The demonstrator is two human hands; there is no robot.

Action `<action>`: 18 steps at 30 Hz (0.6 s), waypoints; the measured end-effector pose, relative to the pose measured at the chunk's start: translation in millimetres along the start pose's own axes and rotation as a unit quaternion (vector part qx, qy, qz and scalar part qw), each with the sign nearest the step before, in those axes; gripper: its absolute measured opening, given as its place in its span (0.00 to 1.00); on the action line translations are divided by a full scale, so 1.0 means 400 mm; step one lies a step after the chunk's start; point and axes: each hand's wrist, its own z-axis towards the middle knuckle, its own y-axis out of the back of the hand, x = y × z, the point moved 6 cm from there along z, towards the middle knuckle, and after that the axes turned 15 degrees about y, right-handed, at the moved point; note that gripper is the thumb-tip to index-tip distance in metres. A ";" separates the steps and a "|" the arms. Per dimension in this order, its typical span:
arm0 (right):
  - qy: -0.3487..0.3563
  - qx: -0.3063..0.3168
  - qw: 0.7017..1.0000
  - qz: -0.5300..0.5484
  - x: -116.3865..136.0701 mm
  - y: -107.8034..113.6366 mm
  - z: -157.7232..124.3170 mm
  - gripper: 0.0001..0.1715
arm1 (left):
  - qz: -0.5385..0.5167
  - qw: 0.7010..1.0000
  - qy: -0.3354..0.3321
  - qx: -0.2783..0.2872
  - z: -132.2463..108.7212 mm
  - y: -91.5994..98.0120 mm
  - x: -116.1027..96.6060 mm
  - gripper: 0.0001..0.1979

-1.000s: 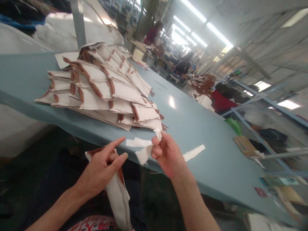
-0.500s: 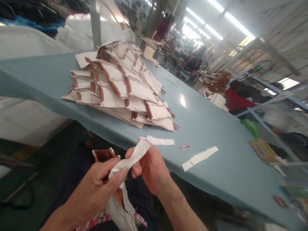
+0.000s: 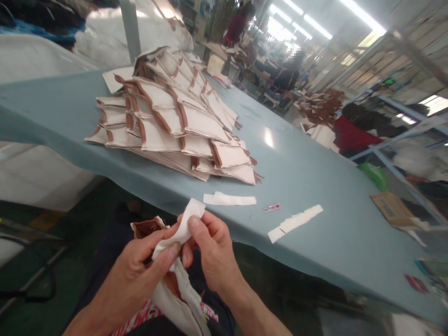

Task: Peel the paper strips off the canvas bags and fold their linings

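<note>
My left hand (image 3: pixel 143 263) pinches one end of a white fabric strip (image 3: pixel 182 232) between thumb and fingers. Near the strip's other end, my right hand (image 3: pixel 213 242) grips it with the thumb on top. Below and behind my left hand hangs a white fabric piece with brown lining (image 3: pixel 178 301), partly hidden by that hand and lying over my lap. Its brown upper opening (image 3: pixel 149 227) shows behind my left fingers. Past my hands on the table lie white strips (image 3: pixel 229 199), pink thread snips (image 3: pixel 272 207) and more white strips (image 3: pixel 296 223).
A large pile of white pieces with brown edges (image 3: pixel 168 112) covers the left part of the blue-green table (image 3: pixel 301 175). To the right are a cardboard box (image 3: pixel 392 210) and metal shelving. Other people (image 3: pixel 285 77) sit further back.
My right thumb has come down onto the strip, which now stands more upright near its free end. The view has shifted slightly, so the table things appear moved a little.
</note>
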 end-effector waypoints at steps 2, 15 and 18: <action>0.022 -0.008 1.000 -0.020 0.012 0.004 0.002 0.36 | 0.000 1.000 0.019 -0.018 0.007 0.005 0.031 0.25; 0.228 -0.007 0.929 -0.290 0.057 0.043 0.001 0.14 | -0.002 0.988 0.074 -0.138 -0.035 0.042 0.029 0.21; 0.264 -0.002 0.909 -0.322 0.047 0.041 0.000 0.15 | 0.005 0.990 0.069 -0.126 -0.041 0.015 -0.001 0.25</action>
